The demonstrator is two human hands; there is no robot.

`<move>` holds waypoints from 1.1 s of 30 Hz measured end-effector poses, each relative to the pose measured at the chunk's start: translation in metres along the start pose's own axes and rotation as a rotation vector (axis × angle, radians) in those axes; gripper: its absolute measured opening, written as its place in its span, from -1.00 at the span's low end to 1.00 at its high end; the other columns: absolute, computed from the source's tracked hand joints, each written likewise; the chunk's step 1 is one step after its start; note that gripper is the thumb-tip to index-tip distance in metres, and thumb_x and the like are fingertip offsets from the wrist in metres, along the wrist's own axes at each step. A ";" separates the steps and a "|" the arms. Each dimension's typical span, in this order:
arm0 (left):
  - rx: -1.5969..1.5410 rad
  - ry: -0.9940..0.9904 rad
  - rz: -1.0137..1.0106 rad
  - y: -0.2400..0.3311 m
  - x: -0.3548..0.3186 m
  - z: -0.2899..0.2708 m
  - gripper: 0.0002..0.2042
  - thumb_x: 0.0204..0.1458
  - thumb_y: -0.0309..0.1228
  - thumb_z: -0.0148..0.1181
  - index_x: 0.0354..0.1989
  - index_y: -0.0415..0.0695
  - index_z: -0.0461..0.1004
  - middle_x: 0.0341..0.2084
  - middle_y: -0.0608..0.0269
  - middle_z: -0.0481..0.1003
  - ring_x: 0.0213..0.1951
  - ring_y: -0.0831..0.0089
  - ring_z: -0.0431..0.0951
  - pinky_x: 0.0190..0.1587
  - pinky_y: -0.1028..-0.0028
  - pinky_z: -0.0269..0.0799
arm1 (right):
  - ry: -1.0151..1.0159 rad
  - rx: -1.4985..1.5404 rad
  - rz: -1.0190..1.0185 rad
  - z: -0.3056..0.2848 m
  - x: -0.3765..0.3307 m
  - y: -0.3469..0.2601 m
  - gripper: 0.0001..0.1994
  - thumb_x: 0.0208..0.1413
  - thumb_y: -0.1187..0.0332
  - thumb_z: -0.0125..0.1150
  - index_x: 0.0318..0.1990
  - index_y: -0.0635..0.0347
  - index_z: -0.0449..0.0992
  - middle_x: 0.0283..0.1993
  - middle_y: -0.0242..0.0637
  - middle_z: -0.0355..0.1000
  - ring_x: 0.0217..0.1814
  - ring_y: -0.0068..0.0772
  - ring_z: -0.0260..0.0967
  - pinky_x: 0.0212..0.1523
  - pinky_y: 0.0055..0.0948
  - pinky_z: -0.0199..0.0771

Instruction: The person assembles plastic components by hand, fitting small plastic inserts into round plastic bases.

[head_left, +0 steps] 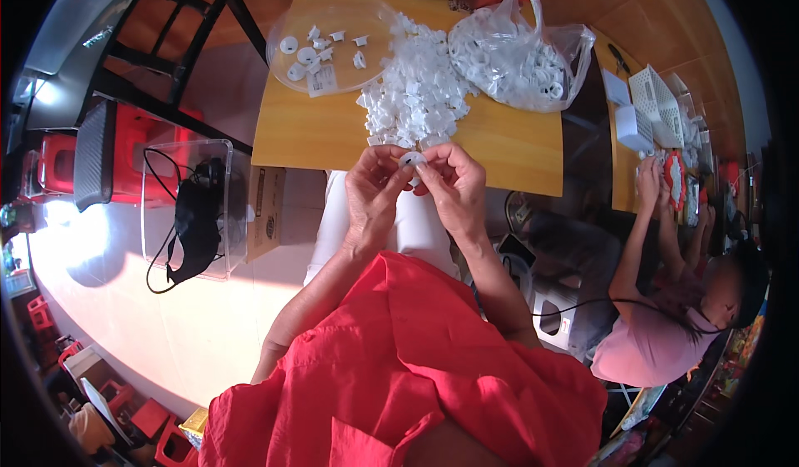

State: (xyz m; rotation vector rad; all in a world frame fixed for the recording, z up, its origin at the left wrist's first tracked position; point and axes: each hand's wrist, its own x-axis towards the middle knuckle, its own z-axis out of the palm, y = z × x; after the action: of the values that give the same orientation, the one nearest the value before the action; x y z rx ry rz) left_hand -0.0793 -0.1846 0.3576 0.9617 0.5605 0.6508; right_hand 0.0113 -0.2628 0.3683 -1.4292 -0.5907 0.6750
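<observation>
My left hand point(374, 186) and my right hand point(453, 186) meet at the table's front edge, above my lap. Between their thumbs and fingers they both grip a small round white plastic part point(412, 160) with a dark slot at its middle. Just beyond my fingers spreads a heap of small white plastic pieces point(420, 84). To its left lies a clear round lid point(370, 17) bearing several white parts point(308, 54) with round flanges. Right of the heap sits a clear plastic bag point(508, 59) filled with white ring-shaped parts.
The wooden table point(508, 146) ends just past my hands. At left stands a clear bin point(237, 234) with a black bag and cable, near red stools point(133, 155). A co-worker in pink point(649, 342) works at the right by white baskets point(657, 105).
</observation>
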 end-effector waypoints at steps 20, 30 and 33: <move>1.021 0.217 0.438 0.030 0.161 -0.080 -0.72 -0.17 -0.58 0.10 -0.20 -0.22 0.47 -0.42 0.04 0.49 -0.41 0.31 0.51 -0.33 0.44 0.41 | 0.390 -0.204 -0.275 -0.083 0.045 -0.007 -0.85 0.07 0.50 0.04 -0.21 0.31 0.43 -0.41 -0.36 0.37 -0.49 -0.66 0.33 -0.45 -0.70 0.38; 0.750 -0.046 0.462 -0.005 0.020 -0.054 -0.84 -0.18 -0.69 0.08 -0.37 -0.24 0.45 -0.46 0.14 0.46 -0.51 0.46 0.43 -0.48 0.56 0.33 | 0.424 -1.270 -0.427 -0.164 0.171 -0.032 -0.86 -0.07 0.53 0.05 -0.31 0.32 0.47 -0.31 -0.03 0.41 -0.25 -0.05 0.38 -0.21 -0.28 0.35; 1.102 -0.340 0.257 -0.033 -0.032 -0.068 -0.68 -0.18 -0.44 0.22 -0.18 -0.14 0.43 -0.20 0.15 0.42 -0.16 0.28 0.42 -0.19 0.32 0.38 | 0.438 -1.354 -0.390 -0.177 0.179 -0.023 -0.87 -0.06 0.49 0.06 -0.34 0.26 0.48 -0.31 -0.04 0.41 -0.25 -0.04 0.37 -0.23 -0.25 0.34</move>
State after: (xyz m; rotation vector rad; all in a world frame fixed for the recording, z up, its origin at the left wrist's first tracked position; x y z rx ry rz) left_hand -0.1399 -0.1830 0.3018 2.1597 0.4777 0.3512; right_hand 0.2644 -0.2543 0.3744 -2.4840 -0.9962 -0.5144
